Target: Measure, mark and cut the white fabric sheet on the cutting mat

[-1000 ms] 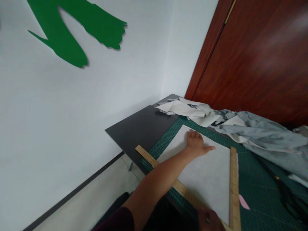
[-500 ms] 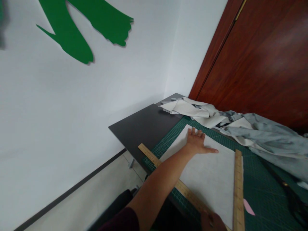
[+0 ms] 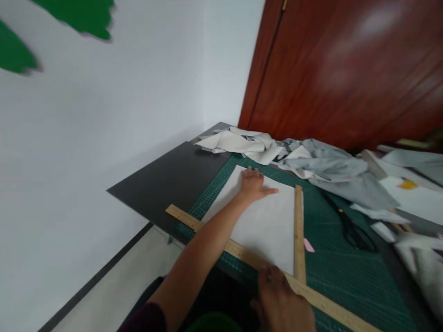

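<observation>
My left hand [image 3: 254,184] lies flat on a white sheet, fabric or paper [image 3: 266,226], near its far edge, fingers stretched and thumb out to the right. Along the sheet's near edge runs a long wooden ruler [image 3: 242,252]. My right hand [image 3: 284,302] is at this ruler, its bent fingers over the wood and its thumb on the near side. A second wooden ruler [image 3: 299,235] lies along the sheet's right edge, meeting the first near the corner. Under the sheet is a green cutting mat [image 3: 335,272].
Black-handled scissors [image 3: 353,230] and a small pink piece [image 3: 309,245] lie on the mat at right. Crumpled grey and white fabric [image 3: 311,161] spans the back, before a brown wooden door [image 3: 332,74]. The dark table [image 3: 166,177] ends near a white wall.
The view has swung right, bringing more of the table's right side into sight. My right hand shows more fully at the near ruler. My left hand stays flat on the white sheet.
</observation>
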{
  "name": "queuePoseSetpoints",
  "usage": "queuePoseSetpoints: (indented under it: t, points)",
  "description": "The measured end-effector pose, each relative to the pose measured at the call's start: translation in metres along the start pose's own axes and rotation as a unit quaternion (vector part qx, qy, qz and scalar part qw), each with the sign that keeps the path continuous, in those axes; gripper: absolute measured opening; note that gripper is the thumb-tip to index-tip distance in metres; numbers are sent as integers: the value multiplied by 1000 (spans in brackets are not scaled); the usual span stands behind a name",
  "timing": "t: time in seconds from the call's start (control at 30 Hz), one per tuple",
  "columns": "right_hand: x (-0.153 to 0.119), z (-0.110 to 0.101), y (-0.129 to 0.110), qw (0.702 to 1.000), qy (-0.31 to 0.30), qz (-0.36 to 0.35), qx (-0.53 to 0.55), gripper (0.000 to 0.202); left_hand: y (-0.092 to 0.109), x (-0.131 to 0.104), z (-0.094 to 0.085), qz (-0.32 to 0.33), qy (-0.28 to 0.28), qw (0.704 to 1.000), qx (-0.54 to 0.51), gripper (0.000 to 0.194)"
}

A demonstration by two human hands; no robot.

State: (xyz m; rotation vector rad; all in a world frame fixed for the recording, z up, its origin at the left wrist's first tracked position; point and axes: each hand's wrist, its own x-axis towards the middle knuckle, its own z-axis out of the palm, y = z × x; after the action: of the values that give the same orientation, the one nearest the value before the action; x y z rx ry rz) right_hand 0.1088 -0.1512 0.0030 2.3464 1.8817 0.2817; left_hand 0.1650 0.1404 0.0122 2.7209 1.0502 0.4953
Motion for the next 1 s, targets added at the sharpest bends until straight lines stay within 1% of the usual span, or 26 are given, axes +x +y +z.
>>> queuePoseSetpoints:
  t: [0.07, 0.13, 0.17, 0.23, 0.27, 0.33, 0.43, 0.5, 0.57, 0.63, 0.73, 0.87, 1.0]
  points:
    - [6, -7, -7, 999, -19, 29, -3, 31, 9, 0, 0, 18, 33, 999, -25, 80]
    - [13, -9, -14, 997, -29, 66, -3, 30, 18, 0, 3, 63, 52, 995, -53, 65]
    - [15, -9, -16, 996, -33, 82, -4, 29, 22, -2, 5, 105, 49, 991, -71, 59]
    - [18, -8, -18, 995, -33, 93, 7, 28, 31, -6, 8, 204, 18, 974, -100, 54]
    - [18, -7, -18, 995, -30, 90, 20, 27, 35, -10, 9, 249, -2, 962, -110, 55]
    - [18, -6, -15, 996, -23, 76, 50, 25, 42, -17, 10, 317, -40, 940, -122, 66]
    - [17, -6, -13, 994, -12, 70, 81, 23, 51, -27, 13, 368, -71, 919, -123, 86]
    - [19, -7, -14, 993, -13, 71, 96, 22, 54, -32, 15, 383, -90, 913, -110, 96]
    - [21, -9, -18, 991, -31, 80, 107, 23, 56, -34, 17, 380, -105, 915, -88, 104]
    - [25, -13, -23, 987, -55, 104, 106, 25, 57, -34, 17, 371, -112, 919, -67, 109]
    - [31, -21, -27, 985, -75, 122, 100, 28, 59, -33, 13, 369, -107, 922, -55, 108]
    - [36, -30, -26, 983, -88, 107, 118, 27, 60, -31, 9, 376, -102, 920, -49, 104]
    - [36, -23, -28, 981, -74, 132, 119, 26, 59, -30, 9, 388, -98, 915, -48, 102]
